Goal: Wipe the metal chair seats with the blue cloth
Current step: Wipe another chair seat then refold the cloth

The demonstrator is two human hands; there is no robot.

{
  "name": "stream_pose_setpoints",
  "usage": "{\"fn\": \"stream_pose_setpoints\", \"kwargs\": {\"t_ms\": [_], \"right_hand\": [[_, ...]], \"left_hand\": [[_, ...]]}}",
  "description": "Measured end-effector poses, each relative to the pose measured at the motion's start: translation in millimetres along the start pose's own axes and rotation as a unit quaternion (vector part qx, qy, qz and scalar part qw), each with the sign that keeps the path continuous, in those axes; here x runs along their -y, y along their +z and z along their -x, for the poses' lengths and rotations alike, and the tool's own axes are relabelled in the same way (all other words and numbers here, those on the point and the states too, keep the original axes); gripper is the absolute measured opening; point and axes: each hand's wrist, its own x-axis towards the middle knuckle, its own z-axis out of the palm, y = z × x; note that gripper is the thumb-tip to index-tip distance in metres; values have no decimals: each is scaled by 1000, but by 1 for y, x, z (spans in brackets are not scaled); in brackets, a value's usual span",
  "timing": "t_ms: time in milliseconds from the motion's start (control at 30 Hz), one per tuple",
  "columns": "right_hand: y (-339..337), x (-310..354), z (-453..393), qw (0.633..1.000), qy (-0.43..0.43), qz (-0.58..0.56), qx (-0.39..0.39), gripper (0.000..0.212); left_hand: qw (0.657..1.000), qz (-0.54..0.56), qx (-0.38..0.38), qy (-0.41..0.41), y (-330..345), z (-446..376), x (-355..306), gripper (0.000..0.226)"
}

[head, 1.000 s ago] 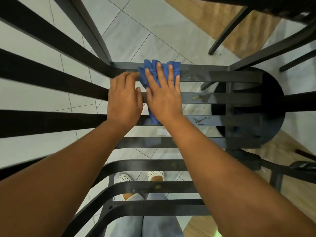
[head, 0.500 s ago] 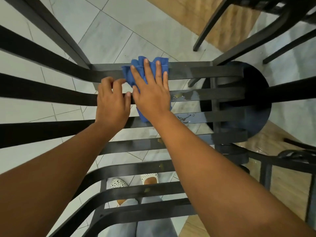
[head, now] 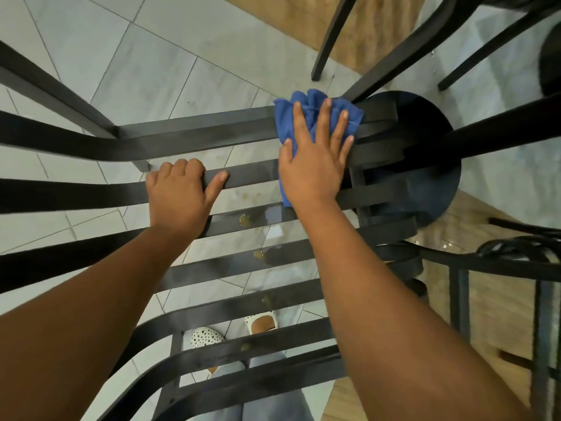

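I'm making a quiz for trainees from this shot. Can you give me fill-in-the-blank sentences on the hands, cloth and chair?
1. The right hand presses a cloth whose colour is ____.
2. The left hand grips a seat ____ of the chair.
3. The fingers on the cloth are ____, not curled.
4. Through the seat's gaps, two spotted ____ show on the floor.

Missing words: blue; slat; straight; shoes

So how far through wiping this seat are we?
Partway, by the look of it. The right hand presses the blue cloth flat on the far slats, near the seat's right edge. The left hand holds a middle slat, steadying the chair. Yellowish droplets sit on the nearer slats, so those look unwiped. Other chairs' seats are out of view.
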Motion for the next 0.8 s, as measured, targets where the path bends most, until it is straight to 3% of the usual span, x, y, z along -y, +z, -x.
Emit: {"fn": "stream_pose_setpoints", "kwargs": {"t_ms": [67,200,333,633,733,800], "right_hand": [[2,23,7,1000,21,-4,14,59],[13,62,23,995,-87,-3,41,59],[19,40,17,992,-124,-14,-15,56],[-11,-45,-19,999,27,-14,-9,59],[-11,-28,-21,996,90,-26,3,63],[-9,-8,-15,996,80,-27,14,64]], "left_hand": [[1000,2,-8,-11,2,1,-4,51],[995,-18,-44,-87,8,-7,-17,58],[995,-18,-53,-88,11,-8,-17,62],[995,-8,-54,-82,9,-9,-16,65],[995,-16,-52,-82,9,-9,-16,66],[995,-17,-54,-80,10,-8,-17,66]]}}
